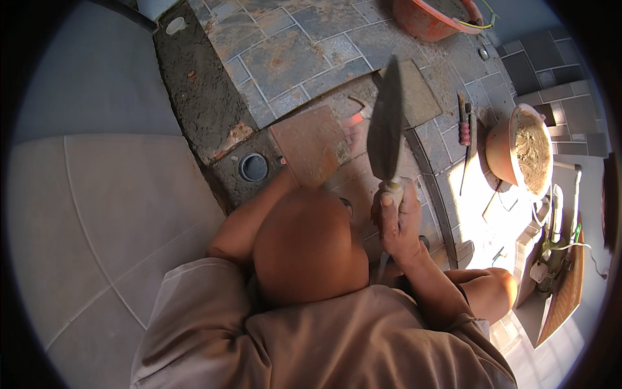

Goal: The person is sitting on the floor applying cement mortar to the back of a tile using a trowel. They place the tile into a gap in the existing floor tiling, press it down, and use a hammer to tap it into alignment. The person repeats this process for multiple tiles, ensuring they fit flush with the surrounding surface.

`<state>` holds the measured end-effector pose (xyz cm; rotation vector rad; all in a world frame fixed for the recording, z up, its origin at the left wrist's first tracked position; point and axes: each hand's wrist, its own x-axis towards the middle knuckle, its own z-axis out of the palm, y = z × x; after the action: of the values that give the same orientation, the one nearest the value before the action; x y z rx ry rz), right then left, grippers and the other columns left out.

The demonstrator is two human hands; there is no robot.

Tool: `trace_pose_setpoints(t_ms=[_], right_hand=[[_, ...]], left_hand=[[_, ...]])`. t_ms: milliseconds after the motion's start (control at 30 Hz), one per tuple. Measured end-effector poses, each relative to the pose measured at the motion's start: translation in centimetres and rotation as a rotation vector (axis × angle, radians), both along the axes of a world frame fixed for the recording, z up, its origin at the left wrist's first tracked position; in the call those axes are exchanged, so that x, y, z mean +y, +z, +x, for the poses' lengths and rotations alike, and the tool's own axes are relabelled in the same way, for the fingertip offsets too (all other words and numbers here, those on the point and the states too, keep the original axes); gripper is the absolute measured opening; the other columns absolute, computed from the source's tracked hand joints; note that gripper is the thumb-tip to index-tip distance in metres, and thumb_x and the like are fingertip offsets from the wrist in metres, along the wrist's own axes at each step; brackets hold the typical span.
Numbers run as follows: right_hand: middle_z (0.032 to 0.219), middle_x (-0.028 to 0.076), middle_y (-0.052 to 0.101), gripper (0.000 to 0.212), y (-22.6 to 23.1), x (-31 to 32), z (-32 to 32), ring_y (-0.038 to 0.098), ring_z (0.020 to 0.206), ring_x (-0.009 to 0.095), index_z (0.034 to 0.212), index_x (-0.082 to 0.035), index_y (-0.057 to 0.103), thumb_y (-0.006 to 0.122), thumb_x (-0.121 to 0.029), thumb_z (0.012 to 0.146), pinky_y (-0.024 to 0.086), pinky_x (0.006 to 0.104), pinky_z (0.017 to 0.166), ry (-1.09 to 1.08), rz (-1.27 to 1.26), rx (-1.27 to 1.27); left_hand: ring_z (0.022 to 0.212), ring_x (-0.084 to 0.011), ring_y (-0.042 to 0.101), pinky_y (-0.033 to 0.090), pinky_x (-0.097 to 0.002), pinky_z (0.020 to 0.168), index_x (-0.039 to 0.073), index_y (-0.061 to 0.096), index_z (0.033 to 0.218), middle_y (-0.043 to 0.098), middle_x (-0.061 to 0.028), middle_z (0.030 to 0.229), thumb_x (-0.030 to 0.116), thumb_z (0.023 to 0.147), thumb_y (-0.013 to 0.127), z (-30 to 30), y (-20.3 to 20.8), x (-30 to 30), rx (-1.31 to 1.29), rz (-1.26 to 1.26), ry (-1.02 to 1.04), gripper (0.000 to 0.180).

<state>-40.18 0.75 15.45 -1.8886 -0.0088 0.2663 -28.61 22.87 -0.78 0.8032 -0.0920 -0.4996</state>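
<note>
My right hand (pixel 400 223) is closed around the pale handle of a pointed trowel (pixel 387 126). Its dark blade stands up, tip away from me. My left hand (pixel 288 176), partly hidden behind my knee, grips the near left edge of a square brownish tile (pixel 312 144). Smears of mortar mark the tile's face. Left of the tile, a round grey drain pipe opening (pixel 253 167) sits in a strip of wet dark mortar (pixel 194 84).
An orange-red bucket (pixel 424 19) stands at the far right, and a tub of sandy mix (pixel 518 149) at the right. A red-handled tool (pixel 464 123) lies on the paved floor. A box of tools (pixel 557 279) is at right. A wall (pixel 84 84) borders the left.
</note>
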Motion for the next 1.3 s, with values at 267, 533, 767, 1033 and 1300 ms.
trace_pose_setpoints(t_ms=[267, 533, 767, 1033, 1300], right_hand=[[0.086, 0.033, 0.069, 0.037, -0.1, 0.7, 1.1, 0.066, 0.084, 0.058, 0.118, 0.004, 0.057, 0.064, -0.029, 0.105, 0.054, 0.0544, 0.069, 0.035, -0.173, -0.089], [0.076, 0.019, 0.066, 0.029, -1.0, -0.3, 1.5, 0.069, 0.07, 0.034, 0.115, 0.001, 0.056, 0.062, -0.027, 0.107, 0.052, 0.0426, 0.061, 0.086, -0.294, -0.042], [0.079, 0.028, 0.067, 0.034, -3.1, -0.3, 0.7, 0.068, 0.076, 0.047, 0.116, 0.005, 0.057, 0.062, -0.028, 0.106, 0.053, 0.0504, 0.064, 0.106, -0.422, 0.039], [0.086, 0.029, 0.069, 0.036, -4.3, -0.9, 0.8, 0.069, 0.082, 0.054, 0.113, 0.005, 0.056, 0.065, -0.029, 0.106, 0.055, 0.0492, 0.069, 0.137, -0.566, 0.143], [0.076, 0.008, 0.067, 0.028, -3.3, 0.4, -0.9, 0.065, 0.062, 0.016, 0.111, 0.0, 0.057, 0.067, -0.027, 0.107, 0.051, 0.0318, 0.056, -0.122, -0.067, -0.069]], left_hand=[[0.124, -0.0185, 0.064, 0.055, -0.0318, 0.104, 0.0, 0.05, 0.154, 0.064, -0.0136, 0.139, 0.029, 0.112, 0.054, 0.8, -1.3, -0.2, 0.447, -0.268, -0.035, 0.052], [0.11, -0.0177, 0.064, 0.054, -0.0297, 0.097, -0.003, 0.059, 0.139, 0.065, -0.0085, 0.118, 0.026, 0.112, 0.055, -1.2, 2.3, -1.7, 0.191, -0.253, 0.011, 0.04], [0.105, -0.0134, 0.063, 0.054, -0.0269, 0.088, -0.005, 0.051, 0.151, 0.065, -0.0046, 0.112, 0.026, 0.112, 0.054, 0.1, -3.2, -0.9, 0.287, -0.189, -0.014, 0.049], [0.102, -0.0226, 0.067, 0.056, -0.0375, 0.094, -0.003, 0.059, 0.137, 0.069, -0.0149, 0.118, 0.045, 0.112, 0.043, 0.3, -4.0, -2.2, 0.358, -0.337, -0.065, 0.057], [0.103, -0.0392, 0.066, 0.055, -0.0511, 0.091, -0.005, 0.062, 0.129, 0.07, -0.0211, 0.11, 0.08, 0.097, 0.027, 1.6, -2.7, -2.6, 0.56, -0.52, -0.068, 0.098]])
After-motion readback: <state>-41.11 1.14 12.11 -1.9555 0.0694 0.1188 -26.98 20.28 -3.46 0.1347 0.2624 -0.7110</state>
